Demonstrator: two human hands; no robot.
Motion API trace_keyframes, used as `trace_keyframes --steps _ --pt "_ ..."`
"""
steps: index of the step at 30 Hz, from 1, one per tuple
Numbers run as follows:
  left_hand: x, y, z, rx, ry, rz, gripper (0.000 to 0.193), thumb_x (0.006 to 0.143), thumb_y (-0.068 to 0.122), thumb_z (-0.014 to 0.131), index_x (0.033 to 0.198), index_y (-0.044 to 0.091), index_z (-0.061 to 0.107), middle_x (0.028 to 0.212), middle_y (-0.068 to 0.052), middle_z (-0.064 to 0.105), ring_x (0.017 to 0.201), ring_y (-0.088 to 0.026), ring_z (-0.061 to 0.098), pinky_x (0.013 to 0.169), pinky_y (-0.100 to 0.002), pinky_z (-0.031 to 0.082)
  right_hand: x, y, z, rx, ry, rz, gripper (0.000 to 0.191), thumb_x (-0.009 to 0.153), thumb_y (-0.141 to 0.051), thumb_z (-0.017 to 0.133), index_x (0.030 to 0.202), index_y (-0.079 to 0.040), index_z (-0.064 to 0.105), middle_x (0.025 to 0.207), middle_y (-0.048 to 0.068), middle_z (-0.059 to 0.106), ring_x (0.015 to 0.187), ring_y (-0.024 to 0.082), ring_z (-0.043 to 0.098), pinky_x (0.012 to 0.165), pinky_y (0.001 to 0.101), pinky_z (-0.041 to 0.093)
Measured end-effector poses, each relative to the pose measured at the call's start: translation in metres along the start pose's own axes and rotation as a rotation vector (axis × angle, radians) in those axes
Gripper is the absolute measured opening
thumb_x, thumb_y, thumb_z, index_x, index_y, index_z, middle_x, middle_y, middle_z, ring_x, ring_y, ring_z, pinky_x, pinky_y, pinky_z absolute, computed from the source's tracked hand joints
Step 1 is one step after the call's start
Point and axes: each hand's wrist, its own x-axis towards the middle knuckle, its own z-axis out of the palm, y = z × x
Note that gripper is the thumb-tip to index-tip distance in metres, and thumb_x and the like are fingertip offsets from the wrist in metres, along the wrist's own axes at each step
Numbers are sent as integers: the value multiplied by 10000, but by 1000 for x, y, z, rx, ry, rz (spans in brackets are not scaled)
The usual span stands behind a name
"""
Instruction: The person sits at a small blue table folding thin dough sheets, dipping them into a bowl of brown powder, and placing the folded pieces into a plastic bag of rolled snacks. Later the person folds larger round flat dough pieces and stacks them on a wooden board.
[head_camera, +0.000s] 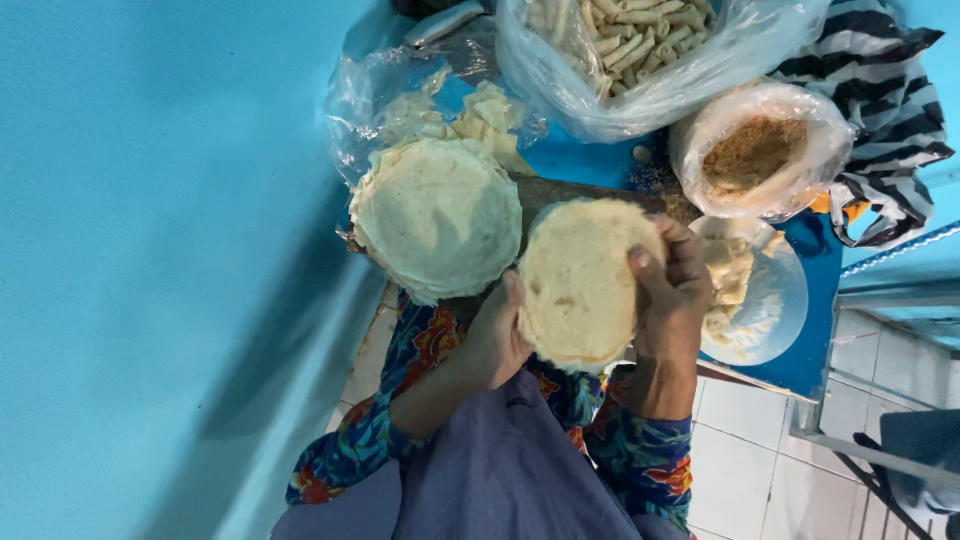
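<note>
A round pale wrapper (580, 280) is held up between both hands above my lap. My left hand (497, 335) grips its lower left edge with the thumb on top. My right hand (672, 290) pinches its right edge, fingers curled over the rim. Beside it on the left lies a stack of the same round wrappers (437, 215) on a dark wooden board (560, 192).
A clear bag of rolled sticks (640, 50) lies at the top. A bag of brown crumbs (760, 150) sits right of it, above a plate with pale filling (760, 300). Torn wrapper scraps (480, 115) lie on plastic. A striped cloth (890, 110) hangs at right. Blue wall fills the left.
</note>
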Motion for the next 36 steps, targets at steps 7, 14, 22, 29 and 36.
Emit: trace_keyframes --steps 7,14,22,29,36 --pt "-20 6 10 574 157 269 395 1068 254 625 1337 -31 675 1225 -96 707 1099 -122 658 989 -331 542 9 13 -17 149 4 -34 339 958 -12 731 1272 1 606 1181 101 697 1065 163 682 980 316 567" --pt "-22 7 25 200 122 241 210 1003 110 722 1145 -43 740 1049 -92 750 933 -145 706 871 -341 603 3 10 11 -192 -185 -39 288 989 -38 667 1269 -11 605 1220 96 680 1101 157 660 968 309 551" --pt "-21 5 37 362 208 367 211 993 87 689 1140 -56 737 1034 -115 761 906 -151 725 821 -317 616 -61 -35 33 -402 -215 -249 244 990 -21 701 1214 -17 607 1211 72 645 1043 167 637 930 287 553" --pt "-14 -6 43 699 153 557 174 1029 25 669 1180 -52 711 1099 -81 735 934 -73 687 809 -224 574 -72 -35 42 -817 -128 -317 282 899 -56 752 1142 7 623 1088 86 711 936 158 728 772 270 595" --pt "-14 -3 49 834 208 548 151 1011 26 689 1143 -42 712 1033 -55 746 889 -56 693 769 -216 596 -67 -26 35 -688 -90 -273 111 1018 -40 654 1108 15 687 1017 97 747 908 115 704 799 267 591"
